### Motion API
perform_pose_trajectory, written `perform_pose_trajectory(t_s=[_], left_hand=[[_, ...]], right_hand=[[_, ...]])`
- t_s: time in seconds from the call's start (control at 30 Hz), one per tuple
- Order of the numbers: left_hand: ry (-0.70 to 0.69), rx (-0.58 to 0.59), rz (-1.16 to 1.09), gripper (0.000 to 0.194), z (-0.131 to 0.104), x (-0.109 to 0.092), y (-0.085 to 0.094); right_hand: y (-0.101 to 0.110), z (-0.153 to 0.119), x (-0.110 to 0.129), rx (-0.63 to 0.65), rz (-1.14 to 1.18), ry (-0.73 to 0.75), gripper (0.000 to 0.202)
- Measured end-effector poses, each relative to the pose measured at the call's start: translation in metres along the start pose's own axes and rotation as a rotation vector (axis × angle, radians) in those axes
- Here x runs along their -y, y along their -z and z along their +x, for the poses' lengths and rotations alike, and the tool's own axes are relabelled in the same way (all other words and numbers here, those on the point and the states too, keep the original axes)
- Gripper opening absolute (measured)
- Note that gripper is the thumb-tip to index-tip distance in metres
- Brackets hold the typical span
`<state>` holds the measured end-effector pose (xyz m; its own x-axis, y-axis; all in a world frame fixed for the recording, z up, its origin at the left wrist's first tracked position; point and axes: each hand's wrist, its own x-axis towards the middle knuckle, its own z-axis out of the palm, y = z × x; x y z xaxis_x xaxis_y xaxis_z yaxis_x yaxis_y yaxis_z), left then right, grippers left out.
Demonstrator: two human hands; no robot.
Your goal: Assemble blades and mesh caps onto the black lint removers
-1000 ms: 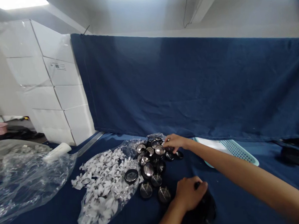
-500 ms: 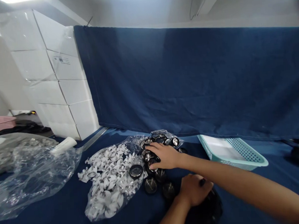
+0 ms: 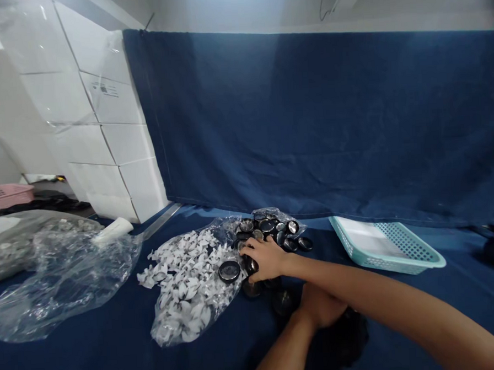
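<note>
Blue-draped table (image 3: 94,358) bearing a heap of round black-and-metal caps (image 3: 270,230). Right hand (image 3: 265,258), arm extended across the body, lies palm-down with fingers curled over caps at the heap's near edge. Left hand (image 3: 319,308), partly hidden beneath the right forearm, grip indiscernible.

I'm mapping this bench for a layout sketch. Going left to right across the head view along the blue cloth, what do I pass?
Crumpled clear plastic bag → bag of white paper bits → pile of round metal discs under the right hand → teal basket.
</note>
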<state>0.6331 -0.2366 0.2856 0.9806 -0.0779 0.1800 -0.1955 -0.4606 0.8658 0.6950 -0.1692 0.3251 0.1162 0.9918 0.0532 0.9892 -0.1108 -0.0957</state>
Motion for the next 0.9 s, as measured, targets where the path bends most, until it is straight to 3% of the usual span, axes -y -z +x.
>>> perform_pose_trajectory(t_s=[0.33,0.53,0.77,0.9], left_hand=[[-0.01,-0.011,0.058,0.05,-0.001,-0.002,0.0],[0.085,0.023,0.144,0.052,0.001,0.0,-0.002],[0.159,0.004,0.219,0.05,0.004,0.001,-0.005],[0.159,0.007,0.22,0.048,0.004,-0.001,-0.005]], right_hand=[[0.003,0.002,-0.023,-0.012,0.175,0.055,0.073],[0.013,0.007,-0.038,-0.153,0.338,-0.038,0.066],[0.036,0.037,-0.061,-0.358,0.233,-0.283,0.077],[0.036,0.04,-0.046,-0.38,0.144,-0.259,0.068]])
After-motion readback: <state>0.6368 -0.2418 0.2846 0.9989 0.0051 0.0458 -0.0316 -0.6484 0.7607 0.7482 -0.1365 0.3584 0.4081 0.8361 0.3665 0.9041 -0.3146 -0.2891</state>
